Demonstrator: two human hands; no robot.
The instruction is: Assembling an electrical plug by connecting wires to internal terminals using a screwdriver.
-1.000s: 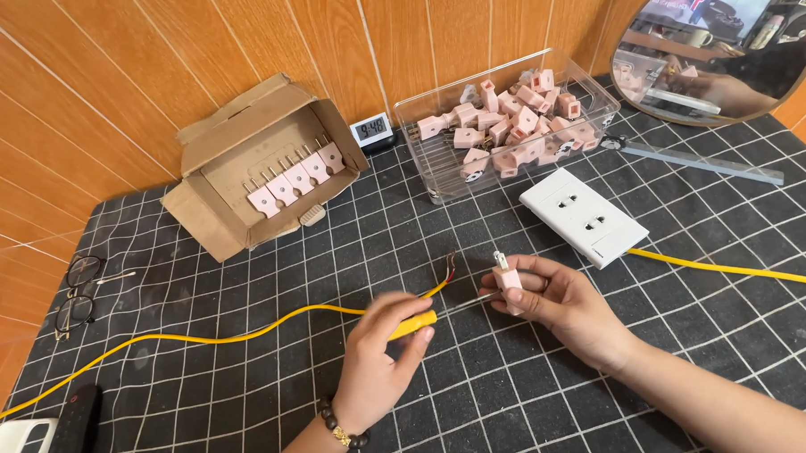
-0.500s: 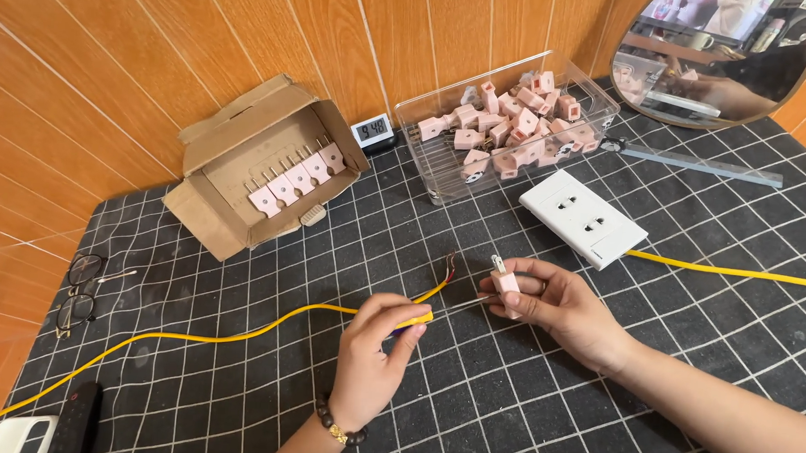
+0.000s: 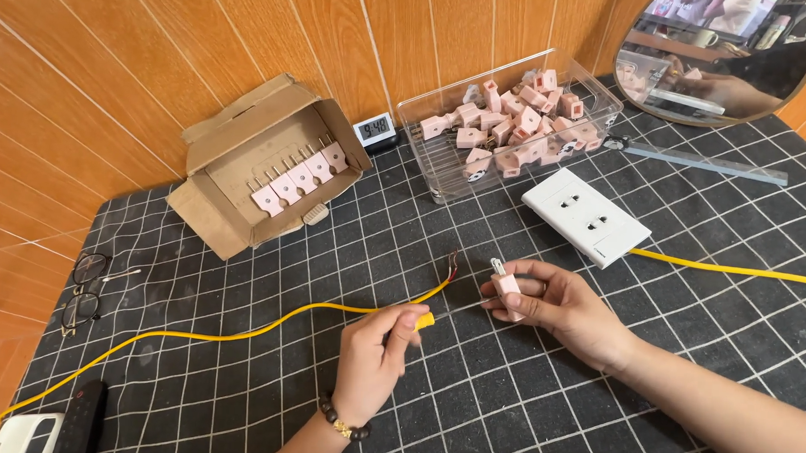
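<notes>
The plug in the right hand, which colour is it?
Pale pink plug, held in the right hand; head view.

Home workbench: gridded mat [image 3: 595, 367], bin of plugs [image 3: 514, 123], wall socket [image 3: 586, 215]

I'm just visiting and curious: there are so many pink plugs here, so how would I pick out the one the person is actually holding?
Start at the white socket plate on the black gridded mat. Just below it, the right hand pinches one pink plug, metal prongs pointing up. Unlike the plugs heaped in the clear tray or lined up in the cardboard box, it is alone and lifted.
</notes>
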